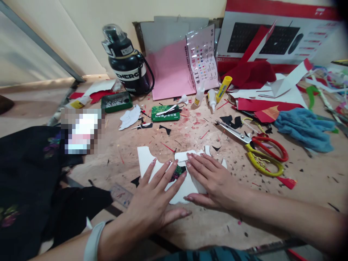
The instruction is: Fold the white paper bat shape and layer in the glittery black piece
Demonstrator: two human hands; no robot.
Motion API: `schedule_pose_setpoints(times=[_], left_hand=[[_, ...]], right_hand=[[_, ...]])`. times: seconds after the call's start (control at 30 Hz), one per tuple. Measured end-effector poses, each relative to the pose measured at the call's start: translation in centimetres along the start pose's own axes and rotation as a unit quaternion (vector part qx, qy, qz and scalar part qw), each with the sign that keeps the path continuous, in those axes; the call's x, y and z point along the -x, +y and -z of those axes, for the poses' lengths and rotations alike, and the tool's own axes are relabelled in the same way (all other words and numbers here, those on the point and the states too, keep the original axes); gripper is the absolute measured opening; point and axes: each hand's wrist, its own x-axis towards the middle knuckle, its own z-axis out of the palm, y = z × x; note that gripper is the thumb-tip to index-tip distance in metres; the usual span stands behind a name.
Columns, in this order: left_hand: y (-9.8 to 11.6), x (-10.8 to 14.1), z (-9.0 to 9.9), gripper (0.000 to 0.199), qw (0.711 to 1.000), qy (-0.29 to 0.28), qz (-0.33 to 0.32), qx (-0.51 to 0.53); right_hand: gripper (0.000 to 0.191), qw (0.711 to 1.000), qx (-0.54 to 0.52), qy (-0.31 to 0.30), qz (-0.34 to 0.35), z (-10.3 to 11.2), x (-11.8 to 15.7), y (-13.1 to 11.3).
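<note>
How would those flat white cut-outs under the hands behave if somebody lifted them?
The white cut-outs look thin, so they're probably light. Their crisp edges suggest something papery, likely to bend rather than droop like cloth. The sharp corners might crease if pinched.

The cut-out (144, 156) is white, the dark patch (178, 170) speckled green and pink — the cloth (304, 128) blue

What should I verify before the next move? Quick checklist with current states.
1. Left hand spread flat on the white paper-like cutout: ok.
2. Right hand resting on the white pieces too: ok.
3. Sparkly dark patch between the hands lying flat: cannot tell, fingers partly cover it.
4. Steel scissors with red and yellow handles apart from both hands: ok.
5. Cutout's surroundings free of scraps: not ok, black angular scrap beside it.
</note>
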Motion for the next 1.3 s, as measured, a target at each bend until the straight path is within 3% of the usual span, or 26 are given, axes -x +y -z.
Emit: schedule_pose_setpoints(times=[0.3,0.43,0.67,0.77,0.87,0.97,1.13,1.3], left_hand=[[-0.1,-0.3,-0.2,0.068,0.999,0.044,0.001,0.001],[-0.9,0.4,0.4,0.066,0.998,0.035,-0.017,-0.045],[-2.1,2.5,1.2,0.064,0.996,0.056,0.064,-0.038],[-1.4,2.2,1.5,0.066,0.997,0.053,0.047,-0.025],[-0.7,1.4,1.5,0.066,0.999,0.029,-0.012,0.008],[-1.1,0.5,1.3,0.056,0.999,0.018,-0.041,0.030],[-2.6,-0.1,1.3,0.041,0.998,0.014,-0.011,0.059],[-3.0,1.2,1.6,0.037,0.998,0.034,0.015,0.046]], right_hand=[[0.073,1.000,-0.003,-0.004,0.004,0.2,0.0,0.0],[0.073,1.000,-0.003,-0.001,0.004,0.1,0.0,0.1],[0.073,1.000,-0.005,0.002,0.004,0.0,0.0,0.1],[0.073,1.000,-0.008,0.009,0.001,0.0,0.0,0.0],[0.073,1.000,-0.010,0.012,-0.004,-0.1,0.1,0.0],[0.073,1.000,-0.010,0.006,-0.004,-0.1,0.2,-0.1],[0.073,1.000,-0.010,0.000,-0.001,0.0,0.0,0.0],[0.074,1.000,-0.010,-0.001,-0.003,-0.1,0.1,0.0]])
